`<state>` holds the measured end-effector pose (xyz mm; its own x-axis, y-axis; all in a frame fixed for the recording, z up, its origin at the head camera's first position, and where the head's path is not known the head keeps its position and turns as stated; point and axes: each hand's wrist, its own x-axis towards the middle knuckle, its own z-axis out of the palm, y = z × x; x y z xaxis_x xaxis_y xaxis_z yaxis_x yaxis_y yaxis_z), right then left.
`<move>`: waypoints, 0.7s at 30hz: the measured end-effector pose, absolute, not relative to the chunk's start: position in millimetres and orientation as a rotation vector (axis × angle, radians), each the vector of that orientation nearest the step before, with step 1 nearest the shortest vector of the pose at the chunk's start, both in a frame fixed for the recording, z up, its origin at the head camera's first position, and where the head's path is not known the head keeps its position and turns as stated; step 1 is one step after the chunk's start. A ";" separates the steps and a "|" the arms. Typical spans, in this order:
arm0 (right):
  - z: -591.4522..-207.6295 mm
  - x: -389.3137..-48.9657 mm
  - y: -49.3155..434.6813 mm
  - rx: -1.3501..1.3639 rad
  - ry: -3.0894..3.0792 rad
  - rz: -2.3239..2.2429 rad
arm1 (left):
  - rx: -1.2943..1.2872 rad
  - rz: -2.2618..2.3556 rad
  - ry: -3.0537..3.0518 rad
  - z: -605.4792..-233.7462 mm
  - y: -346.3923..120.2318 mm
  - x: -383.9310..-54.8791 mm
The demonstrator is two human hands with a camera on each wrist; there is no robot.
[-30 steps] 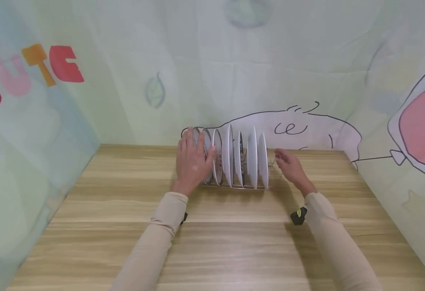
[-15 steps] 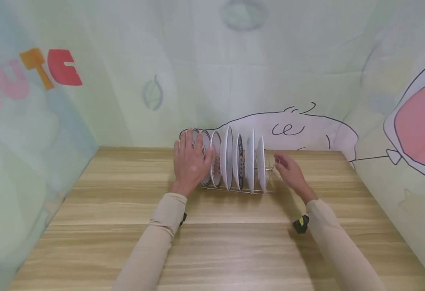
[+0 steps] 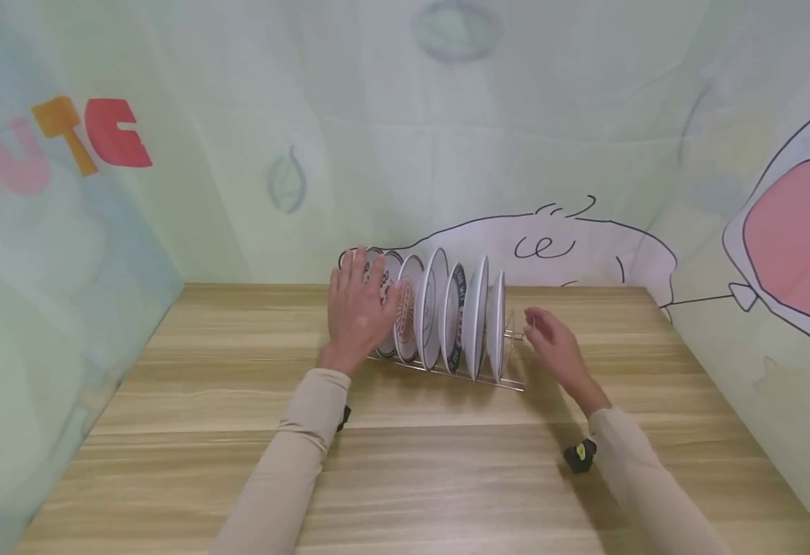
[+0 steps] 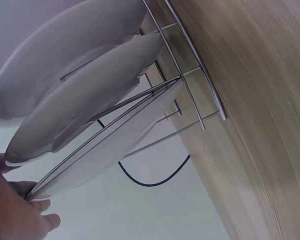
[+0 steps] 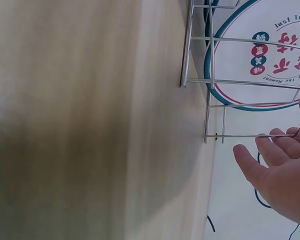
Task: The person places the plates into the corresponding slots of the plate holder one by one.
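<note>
A metal wire dish rack [image 3: 518, 388] holds several white plates standing on edge, one with an orange pattern [image 3: 405, 320]. My left hand [image 3: 356, 316] lies over the leftmost plates with fingers fairly straight. In the left wrist view, its fingertips touch the rims of plates, among them the end plate [image 4: 125, 135]. My right hand [image 3: 557, 347] is at the rack's right end. The right wrist view shows its fingers curled at the thin end wire, beside a blue-rimmed plate [image 5: 235, 55] with printed writing. The left palm's underside is hidden.
The rack stands on a wood-grain table [image 3: 411, 478] near its back edge. Printed cloth walls [image 3: 238, 154] rise behind and on both sides. A dark wrist-worn device [image 3: 580, 455] hangs below my right sleeve.
The rack's right end has swung toward me with my right hand, so the row now slants and more of the plate faces show. My left hand stays over the left plates.
</note>
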<state>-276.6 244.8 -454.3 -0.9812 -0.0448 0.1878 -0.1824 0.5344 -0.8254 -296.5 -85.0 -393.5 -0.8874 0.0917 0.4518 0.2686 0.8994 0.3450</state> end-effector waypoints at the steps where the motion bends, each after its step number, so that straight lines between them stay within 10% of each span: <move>1: -454.8 -274.6 244.5 0.189 -2.620 1.435 | -0.272 -0.568 -2.631 -393.7 -85.3 -296.5; 21: -462.1 -237.9 236.4 0.176 -2.581 1.315 | -0.361 -0.600 -2.608 -394.4 -91.3 -299.6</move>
